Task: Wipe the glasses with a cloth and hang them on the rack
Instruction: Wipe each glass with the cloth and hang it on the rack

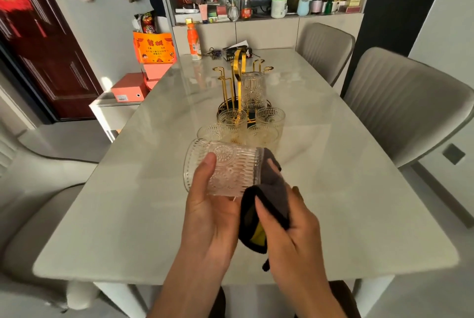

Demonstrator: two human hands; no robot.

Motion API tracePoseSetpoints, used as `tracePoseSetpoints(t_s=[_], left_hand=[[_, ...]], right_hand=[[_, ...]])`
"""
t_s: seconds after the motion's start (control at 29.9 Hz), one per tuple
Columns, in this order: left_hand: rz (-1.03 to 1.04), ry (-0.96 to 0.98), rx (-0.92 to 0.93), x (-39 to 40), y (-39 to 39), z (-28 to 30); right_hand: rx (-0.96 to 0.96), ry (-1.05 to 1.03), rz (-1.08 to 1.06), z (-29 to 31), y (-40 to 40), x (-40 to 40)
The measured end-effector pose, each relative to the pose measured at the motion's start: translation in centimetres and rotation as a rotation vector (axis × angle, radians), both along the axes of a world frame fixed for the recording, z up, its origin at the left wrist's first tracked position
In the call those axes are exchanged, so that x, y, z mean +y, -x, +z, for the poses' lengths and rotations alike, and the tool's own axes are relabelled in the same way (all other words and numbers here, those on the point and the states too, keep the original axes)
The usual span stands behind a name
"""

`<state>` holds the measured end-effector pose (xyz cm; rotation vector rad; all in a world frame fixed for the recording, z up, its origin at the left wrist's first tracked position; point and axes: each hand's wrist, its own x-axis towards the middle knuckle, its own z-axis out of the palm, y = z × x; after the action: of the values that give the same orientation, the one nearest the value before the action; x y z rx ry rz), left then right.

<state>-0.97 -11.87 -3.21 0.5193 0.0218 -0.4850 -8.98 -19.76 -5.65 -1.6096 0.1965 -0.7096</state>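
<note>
Altogether six glasses (223,171), one cloth (269,205), one rack (237,79)

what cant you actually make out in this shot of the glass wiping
- Head view: the rim end of the ribbed clear glass, held on its side in the left hand, is covered by the dark grey cloth in the right hand.
- Head view: the base of the gold wire rack is screened by the four upright glasses in front.
- Head view: labels on the shelf bottles are too small to read.
</note>
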Motion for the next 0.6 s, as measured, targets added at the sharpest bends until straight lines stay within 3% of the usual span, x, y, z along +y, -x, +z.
tracePoseSetpoints(t_s=[0.1,0.2,0.3,0.6], left_hand=[[0.01,-0.05,-0.001,0.3,-0.8,0.6],[-0.021,-0.058,-0.133,0.4,-0.3,1.0],[0.025,-0.077,-0.2,0.1,0.1,2.0],[0.019,-0.191,-0.121,-0.1,0.4,0.6]], right_hand=[[-0.008,0.026,0.052,0.7,0.5,1.0],[-0.019,-0.223,0.078,0.6,-0.6,-1.1],[0.007,-0.26,0.1,0.1,0.2,-0.2],[-0.014,-0.321,0.058,0.7,0.6,0.0]])
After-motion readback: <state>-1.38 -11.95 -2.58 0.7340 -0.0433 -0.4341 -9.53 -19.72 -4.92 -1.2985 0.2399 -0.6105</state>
